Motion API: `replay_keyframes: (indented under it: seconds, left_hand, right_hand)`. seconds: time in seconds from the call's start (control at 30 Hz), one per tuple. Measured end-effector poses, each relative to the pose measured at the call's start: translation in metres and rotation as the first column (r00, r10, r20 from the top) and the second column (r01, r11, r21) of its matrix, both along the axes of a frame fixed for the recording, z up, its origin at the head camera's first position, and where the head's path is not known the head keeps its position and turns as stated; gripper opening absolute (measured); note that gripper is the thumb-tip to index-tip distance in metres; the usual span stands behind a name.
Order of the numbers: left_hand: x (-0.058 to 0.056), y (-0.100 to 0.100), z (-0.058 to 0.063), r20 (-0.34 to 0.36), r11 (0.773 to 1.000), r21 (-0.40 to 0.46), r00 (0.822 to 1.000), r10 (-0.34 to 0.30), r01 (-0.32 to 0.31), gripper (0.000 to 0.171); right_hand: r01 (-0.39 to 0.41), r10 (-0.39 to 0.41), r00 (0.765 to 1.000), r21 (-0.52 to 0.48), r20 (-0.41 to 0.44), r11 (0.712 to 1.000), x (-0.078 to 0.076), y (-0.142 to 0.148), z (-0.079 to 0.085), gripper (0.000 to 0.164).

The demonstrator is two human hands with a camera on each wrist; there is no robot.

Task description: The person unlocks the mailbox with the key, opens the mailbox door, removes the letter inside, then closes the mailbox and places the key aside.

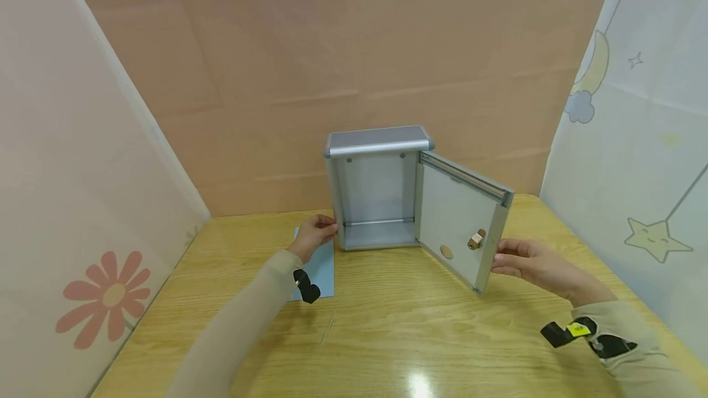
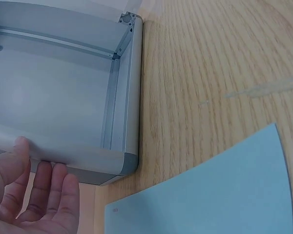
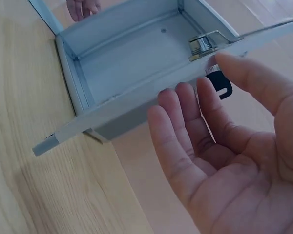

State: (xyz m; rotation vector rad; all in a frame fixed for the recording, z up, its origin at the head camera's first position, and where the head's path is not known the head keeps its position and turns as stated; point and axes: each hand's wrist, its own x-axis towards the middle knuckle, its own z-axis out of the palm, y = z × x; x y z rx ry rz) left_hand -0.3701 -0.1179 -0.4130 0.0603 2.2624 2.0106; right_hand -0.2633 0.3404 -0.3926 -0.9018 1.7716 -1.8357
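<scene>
A silver-grey metal letter box (image 1: 378,138) stands upright near the back of the table, its inside bare. Its hinged door (image 1: 456,214) is swung out to the right, with a brass-coloured lock (image 1: 477,239) on the inner face. My left hand (image 1: 315,235) grips the box's left side low down, thumb on the front edge and fingers along the outer wall. With thumb and fingers, my right hand (image 1: 531,266) holds the free edge of the door. Close to those fingers, a black-headed key (image 3: 219,84) sticks out from the door's outer face.
A light blue sheet (image 1: 322,272) lies on the wooden table (image 1: 376,336), left of the box and partly under the left hand and wrist. An orange-brown cloth (image 1: 354,66) hangs behind. Patterned white panels (image 1: 652,140) stand on both sides.
</scene>
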Motion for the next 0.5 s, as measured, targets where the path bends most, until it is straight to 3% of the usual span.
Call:
replay_keyframes:
  seconds: [0.17, 0.33, 0.5]
  left_hand:
    - [-0.002, 0.001, -0.002, 0.003, 1.000, 0.014, 1.000, 0.015, -0.015, 0.022]
    - [0.000, 0.001, 0.000, -0.004, 1.000, 0.016, 1.000, 0.022, -0.022, 0.022]
    - [0.000, 0.001, -0.001, -0.002, 0.999, 0.018, 1.000, 0.029, -0.029, 0.023]
  right_hand:
    - [0.033, -0.030, 0.999, 0.114, -0.027, 0.993, 0.007, -0.023, 0.003, 0.031]
    - [0.120, -0.097, 0.991, 0.276, -0.095, 0.954, 0.013, -0.049, 0.008, 0.027]
    - [0.124, -0.093, 0.990, 0.330, -0.108, 0.936, 0.014, -0.063, 0.012, 0.029]
